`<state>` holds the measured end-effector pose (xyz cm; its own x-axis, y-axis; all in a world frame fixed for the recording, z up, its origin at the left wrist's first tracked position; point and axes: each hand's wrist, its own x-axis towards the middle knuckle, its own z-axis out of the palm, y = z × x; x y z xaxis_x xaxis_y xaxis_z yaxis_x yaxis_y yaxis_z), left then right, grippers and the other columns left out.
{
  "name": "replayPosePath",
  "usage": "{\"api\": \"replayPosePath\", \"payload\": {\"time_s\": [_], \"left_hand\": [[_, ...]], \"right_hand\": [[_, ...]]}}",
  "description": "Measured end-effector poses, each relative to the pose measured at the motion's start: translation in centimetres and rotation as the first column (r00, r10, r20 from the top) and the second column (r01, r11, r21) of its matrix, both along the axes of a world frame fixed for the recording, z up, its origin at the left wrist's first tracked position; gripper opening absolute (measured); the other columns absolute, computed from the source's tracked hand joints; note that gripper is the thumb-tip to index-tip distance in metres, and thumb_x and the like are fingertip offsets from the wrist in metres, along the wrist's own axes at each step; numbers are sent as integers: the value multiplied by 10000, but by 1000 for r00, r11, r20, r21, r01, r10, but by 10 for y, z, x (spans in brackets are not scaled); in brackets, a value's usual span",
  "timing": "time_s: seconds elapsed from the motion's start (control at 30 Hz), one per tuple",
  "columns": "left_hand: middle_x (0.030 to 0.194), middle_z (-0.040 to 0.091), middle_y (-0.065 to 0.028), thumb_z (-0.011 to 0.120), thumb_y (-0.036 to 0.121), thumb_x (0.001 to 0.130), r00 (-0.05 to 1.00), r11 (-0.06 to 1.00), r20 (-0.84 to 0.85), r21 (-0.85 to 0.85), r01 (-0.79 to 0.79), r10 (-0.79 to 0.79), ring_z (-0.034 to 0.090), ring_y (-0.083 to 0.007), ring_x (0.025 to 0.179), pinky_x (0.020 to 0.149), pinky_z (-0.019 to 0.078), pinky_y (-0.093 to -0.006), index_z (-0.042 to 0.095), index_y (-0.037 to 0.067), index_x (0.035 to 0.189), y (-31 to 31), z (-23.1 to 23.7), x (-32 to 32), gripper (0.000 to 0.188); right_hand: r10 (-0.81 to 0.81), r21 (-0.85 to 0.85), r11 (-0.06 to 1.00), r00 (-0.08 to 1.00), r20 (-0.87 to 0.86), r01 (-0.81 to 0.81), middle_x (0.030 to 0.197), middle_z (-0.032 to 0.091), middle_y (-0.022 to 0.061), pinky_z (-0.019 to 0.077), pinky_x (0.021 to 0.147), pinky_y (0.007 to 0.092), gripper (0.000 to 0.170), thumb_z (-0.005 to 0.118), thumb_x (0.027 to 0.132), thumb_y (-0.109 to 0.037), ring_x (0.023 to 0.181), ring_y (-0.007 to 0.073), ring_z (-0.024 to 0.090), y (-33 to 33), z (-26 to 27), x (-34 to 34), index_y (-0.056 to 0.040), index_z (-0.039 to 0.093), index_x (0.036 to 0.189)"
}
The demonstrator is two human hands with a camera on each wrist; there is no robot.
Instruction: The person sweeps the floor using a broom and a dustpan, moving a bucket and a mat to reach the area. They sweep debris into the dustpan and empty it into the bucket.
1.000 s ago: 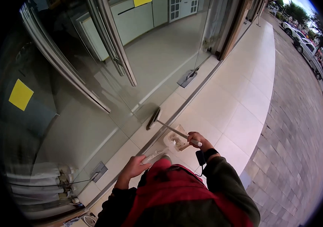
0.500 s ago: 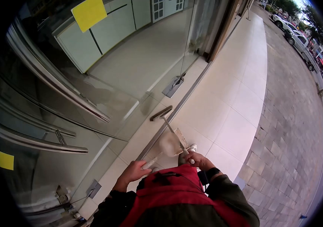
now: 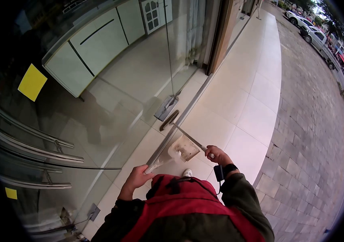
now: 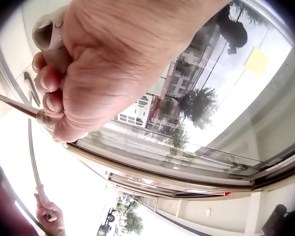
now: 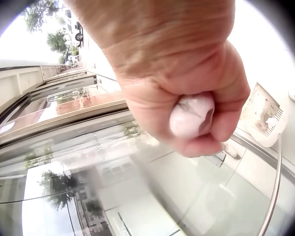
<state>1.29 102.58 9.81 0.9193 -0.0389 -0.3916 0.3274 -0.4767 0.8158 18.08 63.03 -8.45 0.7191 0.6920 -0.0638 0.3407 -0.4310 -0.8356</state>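
Note:
My left hand [image 3: 135, 178] grips the handle of a pale, dirty dustpan [image 3: 189, 148] with a toothed comb edge; crumpled white litter [image 3: 178, 153] lies in it. The hollow end of this handle [image 4: 48, 35] sticks out of the fist in the left wrist view. In my right hand [image 3: 217, 155] is the top of a broom's pole [image 3: 192, 138], its rounded white end [image 5: 191, 117] showing in the right wrist view. The dark broom head [image 3: 169, 120] rests on the floor tiles beside the glass wall, beyond the metal track and away from the dustpan.
Glass doors with long metal handles [image 3: 35, 149] stand at the left, a yellow sheet [image 3: 32, 82] on the glass. A metal floor plate [image 3: 166, 108] lies near the broom head. Pale tiles [image 3: 236, 109] run ahead, bordered by grey paving [image 3: 301, 149]; vehicles [image 3: 315, 38] stand far off.
The view has shifted forward along the glass front, bringing the floor plate nearer. The broom head has come closer to that plate. Both hands have kept their grips, and the dustpan has moved along.

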Motion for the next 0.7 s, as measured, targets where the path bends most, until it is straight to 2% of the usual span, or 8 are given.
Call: {"api": "replayPosePath", "payload": {"time_s": [0.07,0.2,0.3,0.4,0.53,0.57,0.6,0.7], "left_hand": [[679,569,-56,685,183,777,1000,1000,-2,-3,0,0,499,-111,647,608,442,-288,615,-16,878,-21,13,28,234],[656,535,-27,684,196,791,1000,998,20,-58,17,-16,468,-88,636,575,425,-280,603,-18,870,-44,7,84,242],[641,522,-25,692,204,791,999,997,24,-55,49,-48,446,-89,614,547,413,-286,591,-24,862,-62,11,132,260],[635,519,-39,695,207,791,998,996,16,-72,58,-57,447,-91,612,544,411,-286,589,-26,862,-77,4,183,266],[630,519,-60,697,209,791,997,988,-61,-148,42,-52,456,-93,610,544,415,-290,588,-28,867,-93,-6,254,271],[629,520,-59,698,210,790,998,990,-24,-133,56,-60,456,-94,605,541,414,-291,586,-29,864,-96,-7,274,274],[628,521,-58,700,210,788,998,990,3,-125,65,-65,456,-96,601,538,412,-293,585,-30,860,-100,-9,289,277],[647,522,-20,702,199,791,994,989,-72,-127,70,-79,464,-76,615,543,410,-273,595,-26,851,-111,-9,333,256]], "right_hand": [[38,-13,999,999,29,-37,921,618,94,503,735,334,204,658,646,8,924,309,598,-17,-5,35,-138,628,785],[-12,147,989,978,208,-19,733,566,64,469,609,378,191,672,642,-10,717,318,567,-28,11,92,-146,574,732],[-69,264,964,961,269,-5,744,575,70,469,611,378,187,671,635,-8,726,326,571,-35,24,133,-140,576,726],[-21,233,972,974,227,-34,744,576,72,471,609,377,197,666,621,4,734,334,574,-47,28,183,-137,580,727],[-69,197,980,981,182,32,780,580,79,469,591,367,196,651,594,37,732,303,591,-67,25,251,-121,620,707],[-76,51,996,997,-18,77,883,608,91,490,646,353,193,663,586,32,829,288,610,-80,33,263,-118,640,706],[-67,-87,994,994,-82,60,914,621,76,503,726,340,202,692,584,20,947,299,600,-84,32,279,-122,634,715],[-96,-8,995,993,66,97,941,634,62,502,776,343,192,702,613,11,1017,313,582,-102,40,314,-125,623,722]]}}
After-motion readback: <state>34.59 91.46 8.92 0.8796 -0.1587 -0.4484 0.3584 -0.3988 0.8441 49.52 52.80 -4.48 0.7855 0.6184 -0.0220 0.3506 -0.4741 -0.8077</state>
